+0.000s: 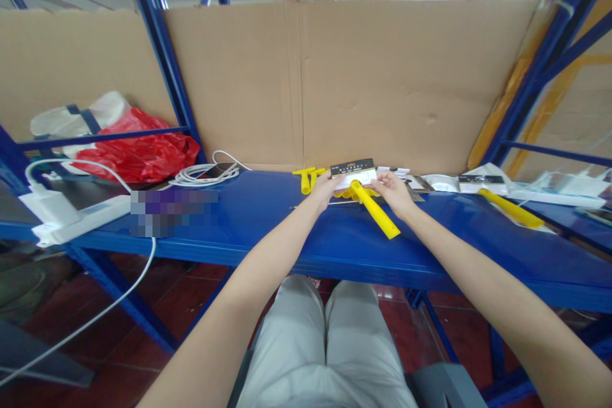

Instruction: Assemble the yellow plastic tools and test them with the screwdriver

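Note:
Above the blue shelf, a black-and-white card (354,173) is held between my two hands. My left hand (324,189) pinches its left end. At the opposite end, the fingers of my right hand (394,192) are closed on the card's edge. A yellow tube-shaped handle (377,211) slants from the card's front toward me, its free end pointing down and right. Whether handle and card are joined cannot be made out. Just behind my left hand lie yellow T-shaped pieces (305,181). More yellow parts are partly hidden under the card.
A second yellow handle (511,209) lies right, beside a black-and-white package (482,183). To the left are a coiled white cable (203,174), a red plastic bag (138,146) and a white power strip (90,217). A cardboard wall (373,83) stands behind the blue shelf (268,210).

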Available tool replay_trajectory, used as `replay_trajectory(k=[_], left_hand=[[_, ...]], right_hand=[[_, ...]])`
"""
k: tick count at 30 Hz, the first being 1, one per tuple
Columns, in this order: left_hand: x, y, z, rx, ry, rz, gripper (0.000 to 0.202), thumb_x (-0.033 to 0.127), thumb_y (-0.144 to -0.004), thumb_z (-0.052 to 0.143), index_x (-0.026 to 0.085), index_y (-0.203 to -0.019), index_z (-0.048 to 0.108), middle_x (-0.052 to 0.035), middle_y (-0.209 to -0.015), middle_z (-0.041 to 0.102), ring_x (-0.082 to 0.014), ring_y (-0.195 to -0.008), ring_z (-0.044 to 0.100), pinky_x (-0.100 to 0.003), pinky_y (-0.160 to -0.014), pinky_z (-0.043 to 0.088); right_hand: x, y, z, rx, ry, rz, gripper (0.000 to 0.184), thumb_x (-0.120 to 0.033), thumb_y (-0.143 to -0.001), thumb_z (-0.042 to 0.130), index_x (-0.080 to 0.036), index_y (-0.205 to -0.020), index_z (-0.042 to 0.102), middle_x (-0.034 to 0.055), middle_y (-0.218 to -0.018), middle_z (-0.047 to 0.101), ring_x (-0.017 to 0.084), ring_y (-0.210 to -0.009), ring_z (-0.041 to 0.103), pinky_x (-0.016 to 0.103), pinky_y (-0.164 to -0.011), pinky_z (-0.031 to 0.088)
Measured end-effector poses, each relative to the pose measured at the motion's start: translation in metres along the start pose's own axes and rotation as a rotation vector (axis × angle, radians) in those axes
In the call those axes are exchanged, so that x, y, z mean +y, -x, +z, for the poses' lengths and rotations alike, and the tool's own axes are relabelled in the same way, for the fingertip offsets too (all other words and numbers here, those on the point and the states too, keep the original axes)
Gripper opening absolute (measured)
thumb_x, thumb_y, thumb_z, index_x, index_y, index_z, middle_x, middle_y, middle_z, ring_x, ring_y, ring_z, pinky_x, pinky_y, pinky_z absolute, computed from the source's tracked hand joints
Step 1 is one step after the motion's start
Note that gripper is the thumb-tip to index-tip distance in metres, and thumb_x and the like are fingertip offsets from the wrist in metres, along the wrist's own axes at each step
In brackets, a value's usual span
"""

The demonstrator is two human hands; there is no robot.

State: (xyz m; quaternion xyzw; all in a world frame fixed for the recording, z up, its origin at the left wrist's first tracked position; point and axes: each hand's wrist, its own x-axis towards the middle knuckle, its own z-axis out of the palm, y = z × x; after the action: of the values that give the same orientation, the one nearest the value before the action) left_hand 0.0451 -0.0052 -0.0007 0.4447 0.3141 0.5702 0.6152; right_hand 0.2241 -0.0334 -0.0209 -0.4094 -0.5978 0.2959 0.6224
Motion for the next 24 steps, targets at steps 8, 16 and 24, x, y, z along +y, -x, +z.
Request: replay_trajectory(k=[8, 16, 24], left_hand=[[-0.005, -0.010, -0.005, 0.124, -0.106, 0.039, 0.018, -0.001, -0.070, 0.069, 0.015, -0.077, 0.064, -0.0041, -0.072, 0.069, -0.0204, -0.075, 0.071, -0.031, -0.068, 0.059], [-0.002, -0.003, -0.001, 0.229, -0.077, 0.062, 0.048, -0.009, -0.067, 0.061, 0.021, -0.104, 0.057, -0.0047, -0.105, 0.070, -0.0159, -0.078, 0.069, -0.026, -0.063, 0.057], [0.003, 0.005, 0.005, 0.213, -0.097, 0.052, 0.047, -0.008, -0.072, 0.057, 0.021, -0.109, 0.054, -0.0071, -0.110, 0.068, -0.0173, -0.082, 0.069, -0.026, -0.063, 0.056]], right_hand=[[0.004, -0.005, -0.003, 0.066, 0.078, -0.057, 0.036, -0.037, -0.065, 0.076, -0.024, -0.079, 0.045, -0.0009, -0.083, 0.058, 0.019, -0.081, 0.069, 0.038, -0.085, 0.054], [-0.007, 0.009, 0.005, -0.197, 0.376, -0.110, 0.034, -0.034, -0.062, 0.079, -0.024, -0.087, 0.059, 0.0031, -0.094, 0.065, 0.017, -0.069, 0.062, 0.037, -0.074, 0.055], [-0.012, 0.009, 0.005, -0.363, 0.702, -0.331, 0.030, -0.013, -0.075, 0.059, -0.025, -0.100, 0.070, 0.0073, -0.111, 0.066, 0.027, -0.103, 0.064, 0.048, -0.097, 0.049]])
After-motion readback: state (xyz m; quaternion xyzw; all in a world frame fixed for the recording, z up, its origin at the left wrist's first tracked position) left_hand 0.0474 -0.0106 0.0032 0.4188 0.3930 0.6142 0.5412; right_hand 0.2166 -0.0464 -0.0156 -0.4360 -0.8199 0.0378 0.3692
